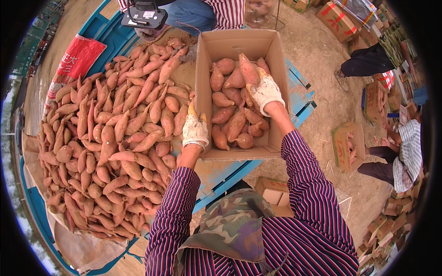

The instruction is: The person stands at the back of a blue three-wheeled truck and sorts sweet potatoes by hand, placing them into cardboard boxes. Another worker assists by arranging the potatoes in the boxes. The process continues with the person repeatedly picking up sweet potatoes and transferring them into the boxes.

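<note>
An open cardboard box (pixel 238 155) stands before me on a blue metal truck bed, with many sweet potatoes (pixel 236 126) in its bottom. My right hand (pixel 265 90), in a dirty white and yellow work glove, is inside the box near its right wall, fingers around the lower end of a large sweet potato (pixel 247 69). My left hand (pixel 195 127), gloved alike, is at the outer left wall of the box; whether its fingers hold the wall or a sweet potato beside it, I cannot tell. A big heap of sweet potatoes (pixel 110 145) spreads to the left.
Across the bed, a person in a striped top and jeans (pixel 197 17) has a gloved hand (pixel 188 53) at the heap beside the box. A red and white sack (pixel 81 55) lies behind the heap. Cartons (pixel 348 146) and other people stand on the ground at right.
</note>
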The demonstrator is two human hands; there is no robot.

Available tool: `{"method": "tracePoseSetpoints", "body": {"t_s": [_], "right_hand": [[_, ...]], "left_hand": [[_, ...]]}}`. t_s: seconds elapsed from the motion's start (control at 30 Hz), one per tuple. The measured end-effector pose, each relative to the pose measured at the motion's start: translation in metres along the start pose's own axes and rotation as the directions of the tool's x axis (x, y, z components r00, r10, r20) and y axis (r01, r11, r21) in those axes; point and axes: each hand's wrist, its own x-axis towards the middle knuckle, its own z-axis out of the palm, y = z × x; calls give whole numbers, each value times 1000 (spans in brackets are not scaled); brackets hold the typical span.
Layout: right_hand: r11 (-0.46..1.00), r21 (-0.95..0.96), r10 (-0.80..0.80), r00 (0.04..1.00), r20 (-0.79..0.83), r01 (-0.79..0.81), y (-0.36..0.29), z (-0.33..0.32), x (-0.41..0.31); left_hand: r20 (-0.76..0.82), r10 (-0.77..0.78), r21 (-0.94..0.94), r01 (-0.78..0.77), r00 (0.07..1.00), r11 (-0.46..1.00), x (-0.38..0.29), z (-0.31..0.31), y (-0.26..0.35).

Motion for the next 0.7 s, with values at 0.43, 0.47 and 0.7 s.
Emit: {"method": "tracePoseSetpoints", "body": {"t_s": [0.43,0.47,0.7], "right_hand": [[970,86,229,973,15,-229,22,35,34],[943,256,199,977,70,-211,16,40,31],[994,97,-89,872,481,47,-5,39,-11]], "left_hand": [[-27,62,43,-61,998,997,3,-1,-16],[-25,91,23,-91,996,996,5,0,-17],[29,75,-26,-74,997,997,4,1,-22]]}}
